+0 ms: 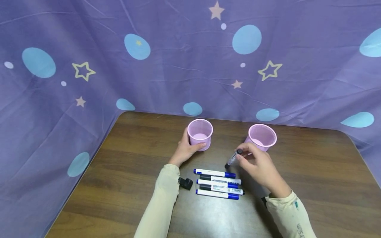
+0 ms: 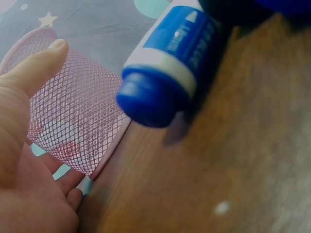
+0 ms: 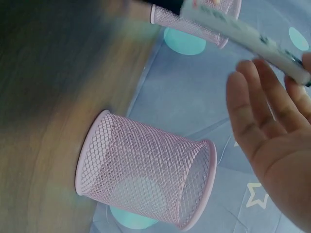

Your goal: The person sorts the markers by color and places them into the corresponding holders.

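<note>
My left hand [image 1: 185,149] grips a pink mesh pen cup [image 1: 200,134] on the table, thumb in front and fingers round its far side. In the left wrist view that thumb lies across the mesh wall [image 2: 82,97]. Between thumb and fingertips my right hand [image 1: 259,165] pinches a black-capped marker [image 1: 233,159], tilted and raised off the table. The right wrist view shows the marker's white barrel [image 3: 243,36] near the fingertips. A second pink mesh cup [image 1: 262,136] stands just beyond the right hand, which partly covers it in the head view.
Several blue-capped and black-capped markers [image 1: 218,188] lie side by side on the brown wooden table [image 1: 125,185] between the forearms. A purple patterned cloth [image 1: 190,66] hangs behind the table and along its left side. Black camera mounts [image 1: 186,183] sit at the wrists.
</note>
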{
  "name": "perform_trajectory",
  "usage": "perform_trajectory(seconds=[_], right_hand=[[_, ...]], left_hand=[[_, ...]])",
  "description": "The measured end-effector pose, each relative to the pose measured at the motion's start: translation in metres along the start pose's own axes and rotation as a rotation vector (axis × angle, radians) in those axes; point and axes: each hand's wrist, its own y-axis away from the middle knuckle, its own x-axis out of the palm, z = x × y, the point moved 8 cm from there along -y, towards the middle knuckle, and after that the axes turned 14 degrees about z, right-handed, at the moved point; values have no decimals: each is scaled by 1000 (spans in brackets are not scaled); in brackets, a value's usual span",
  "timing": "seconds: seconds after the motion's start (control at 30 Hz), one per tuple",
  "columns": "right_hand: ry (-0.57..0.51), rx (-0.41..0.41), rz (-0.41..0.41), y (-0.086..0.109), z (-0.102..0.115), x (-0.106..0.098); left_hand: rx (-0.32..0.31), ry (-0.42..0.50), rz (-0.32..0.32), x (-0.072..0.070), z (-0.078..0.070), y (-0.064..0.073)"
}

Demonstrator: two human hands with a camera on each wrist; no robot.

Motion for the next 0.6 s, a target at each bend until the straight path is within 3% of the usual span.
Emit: perform_trajectory(seconds=[0.3,0.6], right_hand=[[-41,-36,-173,2,8,-6],[20,-84,-255,-5,18,-13]], left_hand=[[-14,5,-1,0,1,-1],[-15,6,-15,-1,4,1]])
